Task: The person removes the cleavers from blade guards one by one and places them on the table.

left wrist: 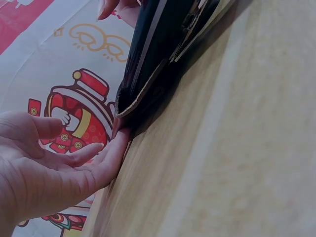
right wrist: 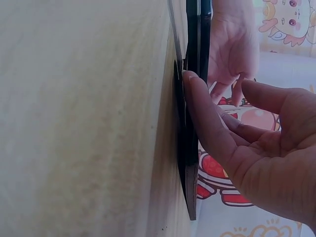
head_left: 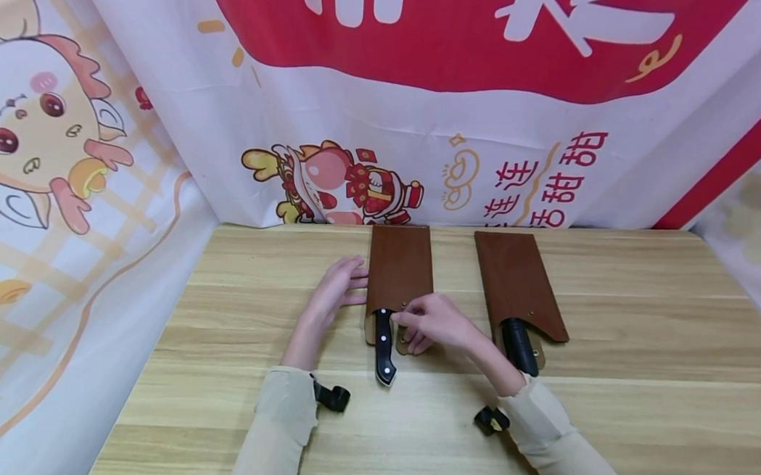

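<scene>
A knife [head_left: 384, 346] with a black, riveted handle lies in a wide brown sheath [head_left: 400, 262]; its blade is hidden inside. My left hand [head_left: 336, 287] is at the sheath's left side with fingers extended, and in the left wrist view its fingertips [left wrist: 118, 140] meet the sheath's edge. On the other side my right hand [head_left: 434, 321] is beside the handle, over the sheath's lower right flap. The right wrist view shows its fingertips [right wrist: 191, 79] against the sheath's edge, the thumb held apart from them.
To the right lies a second brown sheath [head_left: 513, 273] with a black-handled knife [head_left: 519, 347] in it, close to my right forearm. A printed white and red cloth [head_left: 370, 71] hangs behind the wooden table [head_left: 393, 447]. Each wrist wears a small black camera mount.
</scene>
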Action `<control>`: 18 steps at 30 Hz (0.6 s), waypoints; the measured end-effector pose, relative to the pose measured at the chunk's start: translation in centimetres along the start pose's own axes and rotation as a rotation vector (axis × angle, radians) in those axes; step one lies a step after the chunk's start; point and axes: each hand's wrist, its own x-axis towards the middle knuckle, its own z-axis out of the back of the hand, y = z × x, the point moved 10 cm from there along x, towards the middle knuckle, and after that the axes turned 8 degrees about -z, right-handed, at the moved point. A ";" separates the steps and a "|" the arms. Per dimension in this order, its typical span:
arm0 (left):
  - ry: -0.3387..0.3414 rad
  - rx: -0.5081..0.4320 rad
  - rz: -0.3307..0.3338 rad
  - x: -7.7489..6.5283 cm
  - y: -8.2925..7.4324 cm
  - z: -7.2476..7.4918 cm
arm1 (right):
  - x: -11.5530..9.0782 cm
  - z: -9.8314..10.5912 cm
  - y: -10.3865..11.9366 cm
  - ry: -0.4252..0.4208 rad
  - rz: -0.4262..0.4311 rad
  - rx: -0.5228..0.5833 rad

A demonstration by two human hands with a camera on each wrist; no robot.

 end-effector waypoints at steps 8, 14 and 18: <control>-0.007 0.004 0.003 -0.1 -0.1 0.0 | 0.2 -0.6 -0.1 0.056 -0.010 0.036; -0.007 0.003 0.000 -0.1 -0.1 0.0 | 0.1 -1.0 -0.1 0.082 -0.014 0.043; -0.004 0.005 -0.003 -0.2 -0.2 -0.1 | 0.1 -1.3 -0.2 0.105 -0.018 0.054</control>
